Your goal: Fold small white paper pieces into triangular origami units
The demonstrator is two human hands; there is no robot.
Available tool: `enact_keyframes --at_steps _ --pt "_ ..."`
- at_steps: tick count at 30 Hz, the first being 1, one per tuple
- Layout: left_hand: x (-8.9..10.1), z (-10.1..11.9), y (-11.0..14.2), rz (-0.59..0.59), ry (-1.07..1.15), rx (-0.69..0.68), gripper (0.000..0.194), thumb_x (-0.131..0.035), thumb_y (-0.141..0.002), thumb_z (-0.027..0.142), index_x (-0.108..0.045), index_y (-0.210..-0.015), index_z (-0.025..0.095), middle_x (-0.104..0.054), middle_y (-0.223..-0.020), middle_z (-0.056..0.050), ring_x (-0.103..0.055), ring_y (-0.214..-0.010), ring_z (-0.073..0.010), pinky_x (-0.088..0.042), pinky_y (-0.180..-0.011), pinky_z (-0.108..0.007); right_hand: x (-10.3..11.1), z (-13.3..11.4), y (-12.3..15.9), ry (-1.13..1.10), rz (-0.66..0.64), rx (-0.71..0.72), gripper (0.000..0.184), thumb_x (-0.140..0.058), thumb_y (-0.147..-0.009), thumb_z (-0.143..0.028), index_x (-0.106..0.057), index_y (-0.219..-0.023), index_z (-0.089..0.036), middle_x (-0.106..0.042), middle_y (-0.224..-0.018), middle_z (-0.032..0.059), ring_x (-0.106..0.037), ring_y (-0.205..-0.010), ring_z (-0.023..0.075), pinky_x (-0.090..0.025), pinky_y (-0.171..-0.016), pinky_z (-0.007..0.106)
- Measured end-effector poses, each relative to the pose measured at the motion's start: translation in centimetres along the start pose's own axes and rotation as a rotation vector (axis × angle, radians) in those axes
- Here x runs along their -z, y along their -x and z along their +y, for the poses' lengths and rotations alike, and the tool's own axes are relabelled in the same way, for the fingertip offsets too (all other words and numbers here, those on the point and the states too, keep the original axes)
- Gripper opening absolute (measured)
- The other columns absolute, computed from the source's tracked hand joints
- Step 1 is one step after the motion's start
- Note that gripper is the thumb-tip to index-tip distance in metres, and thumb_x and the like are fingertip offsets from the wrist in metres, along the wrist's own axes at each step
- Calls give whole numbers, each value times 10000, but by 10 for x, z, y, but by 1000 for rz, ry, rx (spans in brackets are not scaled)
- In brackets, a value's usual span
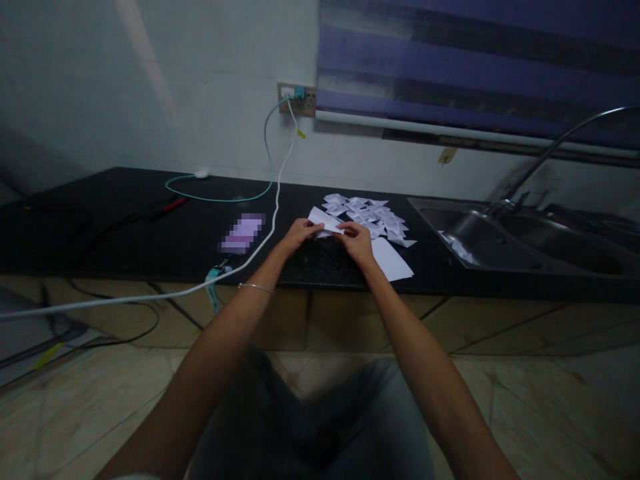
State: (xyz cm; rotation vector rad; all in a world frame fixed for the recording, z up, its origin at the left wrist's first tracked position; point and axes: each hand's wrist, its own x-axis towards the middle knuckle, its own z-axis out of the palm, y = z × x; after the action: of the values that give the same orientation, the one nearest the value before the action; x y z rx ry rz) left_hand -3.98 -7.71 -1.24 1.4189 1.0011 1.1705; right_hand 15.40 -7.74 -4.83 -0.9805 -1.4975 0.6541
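A white sheet of paper (326,220), partly folded, is held between my two hands just above the black countertop. My left hand (300,233) pinches its left end, thumb and fingers closed on it. At the right end, my right hand (358,243) grips the same sheet with its fingertips. Behind and to the right lie several folded white paper pieces (373,215), spread in an overlapping cluster. Flat white paper (391,260) rests beside my right wrist, near the counter's front edge.
A metal sink (480,240) with a curved faucet (560,143) is set into the countertop (200,220) on the right. To the left lies a blurred-out phone (243,233) with a teal strap (213,283). A white cable (278,193) runs from the wall socket (305,100) across the counter.
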Motion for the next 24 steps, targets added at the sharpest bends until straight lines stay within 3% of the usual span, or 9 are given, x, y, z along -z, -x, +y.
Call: enact_keyframes --at_steps 6,11,15,19,24 --pt "0 3 3 -18 0 3 322 -844 -647 379 -644 -610 130 -555 -494 -4 -511 -538 -111 -380 -550 -242 2 4 0 30 74 2 221 -690 -667 -235 -767 -871 -195 -766 -871 52 -715 -850 245 -578 -794 410" --pt "0 5 4 -23 -8 6 303 -829 -662 371 -665 -623 119 -604 -544 -23 -511 -522 -103 -390 -552 -246 3 8 0 55 101 -16 241 -663 -668 -232 -790 -871 -200 -759 -798 45 -705 -782 243 -577 -753 414" --pt "0 5 4 10 -3 1 285 -812 -672 347 -654 -610 118 -609 -543 -23 -512 -511 -102 -398 -545 -243 3 -1 1 -37 24 -38 301 -654 -662 -245 -782 -932 -206 -758 -852 37 -684 -781 219 -575 -754 390" --pt "2 2 3 15 -28 -46 332 -808 -687 389 -637 -591 120 -593 -514 -20 -493 -500 -99 -396 -536 -238 1 -10 2 -196 -33 -146 289 -559 -762 -341 -759 -920 -205 -745 -973 43 -673 -830 206 -573 -698 346" --pt "2 -10 -3 -40 -100 -129 439 -828 -635 518 -677 -638 106 -657 -597 -36 -538 -559 -118 -417 -565 -239 -2 -6 2 -9 20 -68 334 -665 -769 -512 -685 -857 -190 -705 -835 46 -639 -773 197 -539 -639 308"
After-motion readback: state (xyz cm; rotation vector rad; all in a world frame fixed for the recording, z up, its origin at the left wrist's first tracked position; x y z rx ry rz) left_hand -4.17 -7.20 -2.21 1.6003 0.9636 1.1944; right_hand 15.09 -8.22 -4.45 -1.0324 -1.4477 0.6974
